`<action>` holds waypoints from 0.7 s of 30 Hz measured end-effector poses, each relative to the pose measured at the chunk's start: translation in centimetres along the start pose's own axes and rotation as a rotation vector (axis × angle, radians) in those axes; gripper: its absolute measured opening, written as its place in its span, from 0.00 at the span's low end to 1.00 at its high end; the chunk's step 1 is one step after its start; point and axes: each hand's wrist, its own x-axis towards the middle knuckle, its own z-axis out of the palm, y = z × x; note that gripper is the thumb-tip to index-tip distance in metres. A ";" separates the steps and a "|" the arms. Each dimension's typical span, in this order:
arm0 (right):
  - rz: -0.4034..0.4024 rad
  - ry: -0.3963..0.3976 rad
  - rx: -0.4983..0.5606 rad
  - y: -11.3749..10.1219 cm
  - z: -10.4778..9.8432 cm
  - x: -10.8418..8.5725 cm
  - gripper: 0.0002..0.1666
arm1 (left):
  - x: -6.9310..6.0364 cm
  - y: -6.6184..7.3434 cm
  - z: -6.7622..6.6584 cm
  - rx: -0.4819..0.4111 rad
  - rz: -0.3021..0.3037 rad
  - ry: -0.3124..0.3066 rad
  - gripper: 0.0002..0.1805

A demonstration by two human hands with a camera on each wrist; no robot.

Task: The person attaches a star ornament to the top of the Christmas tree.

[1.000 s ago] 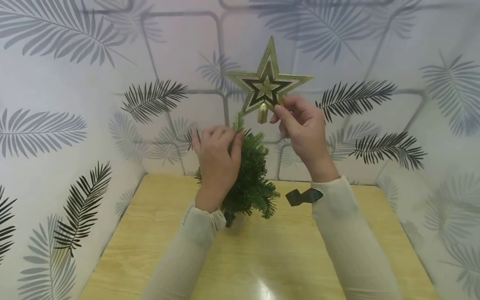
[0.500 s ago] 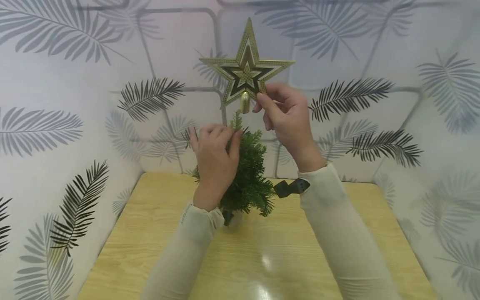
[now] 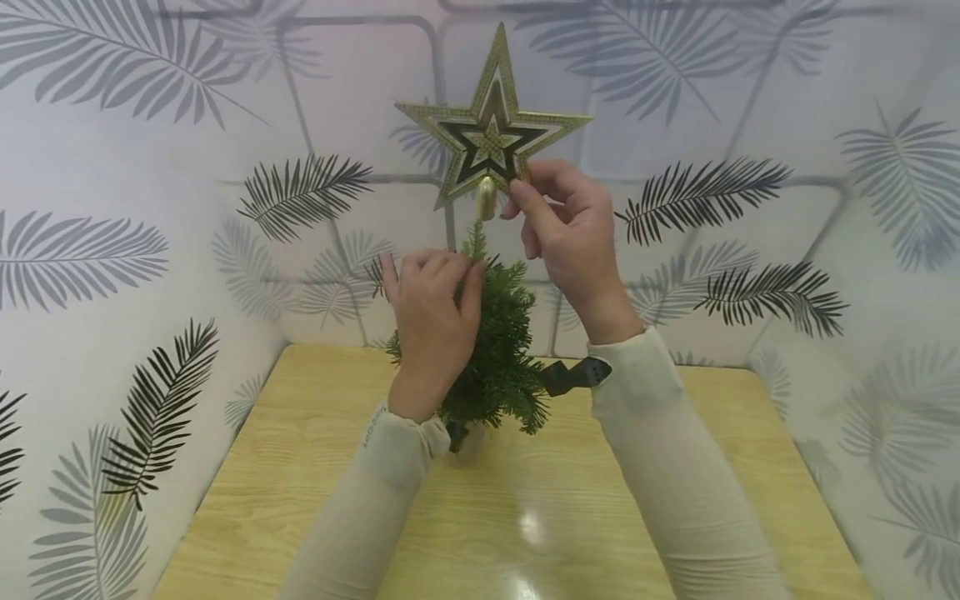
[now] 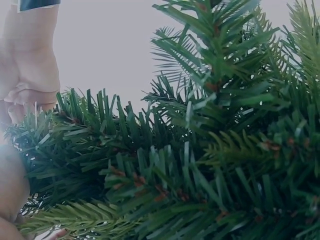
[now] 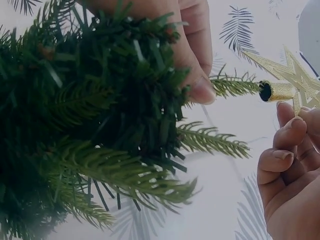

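Observation:
A gold star tree topper (image 3: 491,143) is held upright above a small artificial Christmas tree (image 3: 498,358). My right hand (image 3: 573,233) pinches the star's lower right point between thumb and fingers. The hollow gold socket (image 5: 278,91) under the star meets or nearly meets the tip of the tree's top sprig (image 5: 235,86). My left hand (image 3: 438,308) pinches that sprig lower down, at the tree's upper left. In the left wrist view, green branches (image 4: 215,165) fill most of the picture and hide the left fingertips.
The tree stands on a light wooden table (image 3: 585,500). Behind it rises a pale wall (image 3: 360,92) with printed feather-like leaves. A dark strap (image 3: 573,377) sticks out from the right sleeve beside the tree.
My right hand has carried the star leftward and slightly up, then its socket came down close to the top sprig's tip. The left hand has stayed on the sprig.

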 end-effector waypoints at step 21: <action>0.016 -0.093 -0.073 0.5 -0.1 -0.8 0.06 | 0.0 0.1 0.1 0.013 0.000 0.007 0.17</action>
